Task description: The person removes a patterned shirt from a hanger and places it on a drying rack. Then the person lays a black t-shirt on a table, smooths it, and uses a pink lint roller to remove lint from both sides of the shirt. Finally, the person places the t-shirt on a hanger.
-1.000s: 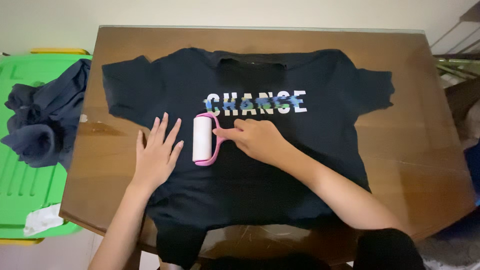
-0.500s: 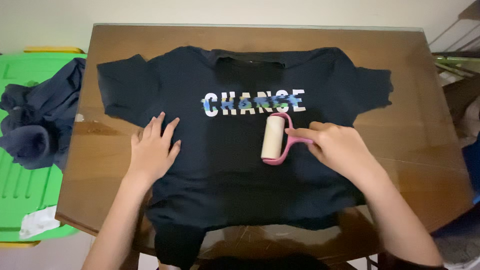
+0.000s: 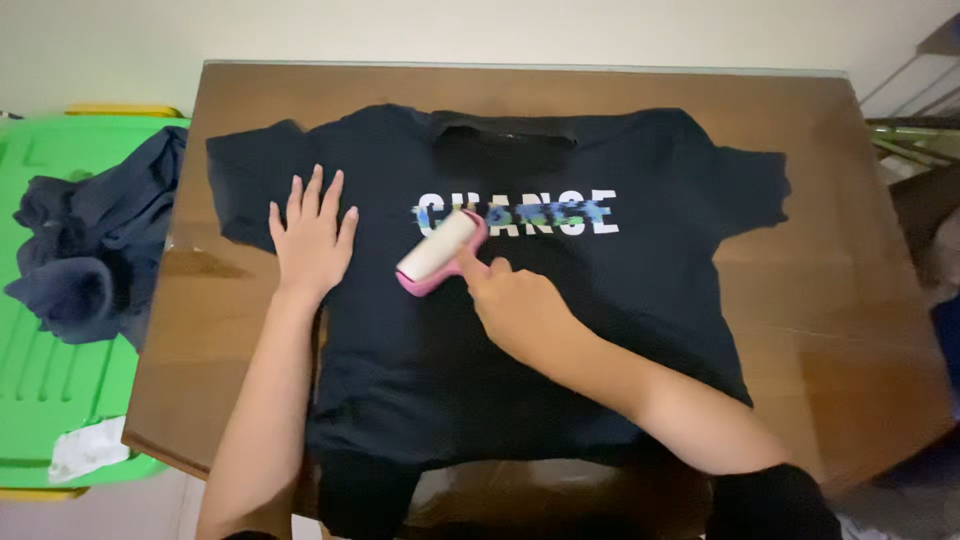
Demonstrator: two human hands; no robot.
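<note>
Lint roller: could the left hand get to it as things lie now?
Probably yes. The left hand lies flat on the black T-shirt, and only bare cloth separates it from the lint roller, though the right hand grips its handle.

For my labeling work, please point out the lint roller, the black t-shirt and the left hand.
lint roller (image 3: 438, 244), head view, white roll
black t-shirt (image 3: 620, 290), head view, chest cloth
left hand (image 3: 311, 240), head view, back of hand

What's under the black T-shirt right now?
The black T-shirt lies flat on a brown wooden table, whose top shows all around it. Whatever lies beneath the cloth itself is covered.
</note>
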